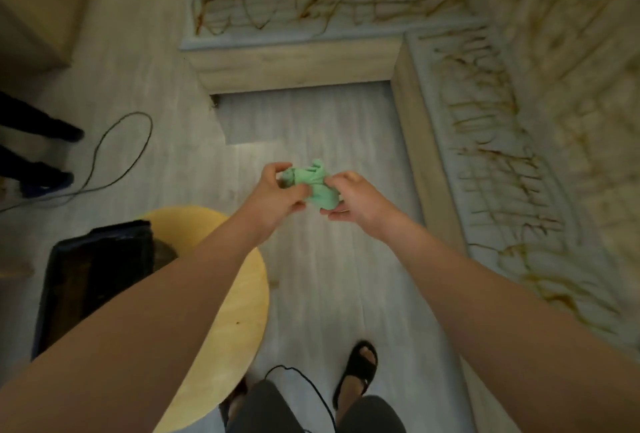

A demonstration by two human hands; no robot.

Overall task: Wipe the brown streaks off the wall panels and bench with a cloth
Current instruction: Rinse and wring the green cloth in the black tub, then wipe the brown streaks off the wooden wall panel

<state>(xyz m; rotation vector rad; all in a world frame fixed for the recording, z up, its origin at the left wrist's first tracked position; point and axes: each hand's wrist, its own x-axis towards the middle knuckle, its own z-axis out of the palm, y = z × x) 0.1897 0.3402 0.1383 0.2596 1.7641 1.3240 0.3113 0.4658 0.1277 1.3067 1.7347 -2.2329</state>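
A crumpled green cloth (pixel 313 185) is held in the air over the floor, between both hands. My left hand (pixel 277 192) pinches its left end with thumb and fingers. My right hand (pixel 353 198) grips its right end from below and beside. An L-shaped pale bench (pixel 485 141) runs along the far wall and the right wall, and brown streaks cover its seat. The wall panels (pixel 571 62) on the right and at the back also carry brown scribbled streaks. The bench and walls lie well beyond the hands.
A round yellow table (pixel 239 301) stands at the lower left with a dark tray or case (pixel 93 276) on it. A black cable (pixel 131 141) loops on the floor at left, near another person's dark shoes (pixel 52 176). My sandalled foot (pixel 360 367) is below.
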